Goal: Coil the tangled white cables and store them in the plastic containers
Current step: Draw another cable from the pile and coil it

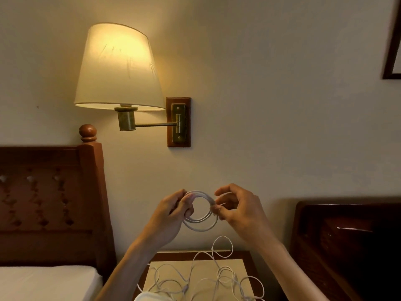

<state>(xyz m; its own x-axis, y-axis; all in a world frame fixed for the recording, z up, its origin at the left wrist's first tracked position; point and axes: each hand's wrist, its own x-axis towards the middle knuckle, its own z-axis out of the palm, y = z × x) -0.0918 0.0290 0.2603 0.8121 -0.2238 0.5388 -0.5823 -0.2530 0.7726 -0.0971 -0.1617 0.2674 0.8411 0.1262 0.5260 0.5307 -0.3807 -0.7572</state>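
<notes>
White cable, wound into a small round coil (200, 210), hangs in mid-air in front of the pale wall, pinched on both sides. The left hand (173, 216) is raised, back of the hand toward the camera, its fingers curled shut around the coil's left edge, forearm rising from the bottom of the view. The right hand (236, 210) comes in from the lower right and nips the coil's right edge between thumb and forefinger, the other fingers arched loosely above and not closed on anything. Below the hands, the loose cables (208, 276) sprawl in loops across the beige mat (236, 266) on the wooden nightstand (245, 254), one loop standing up above the rear edge. A rounded white thing (147, 297) peeks in at the bottom edge; what it is cannot be told. A lit wall lamp (118, 68) glows above, the carved headboard (50, 198) stands at the left with the white bedding (43, 281) beneath it, and a dark wooden chair (347, 235) sits at the right.
</notes>
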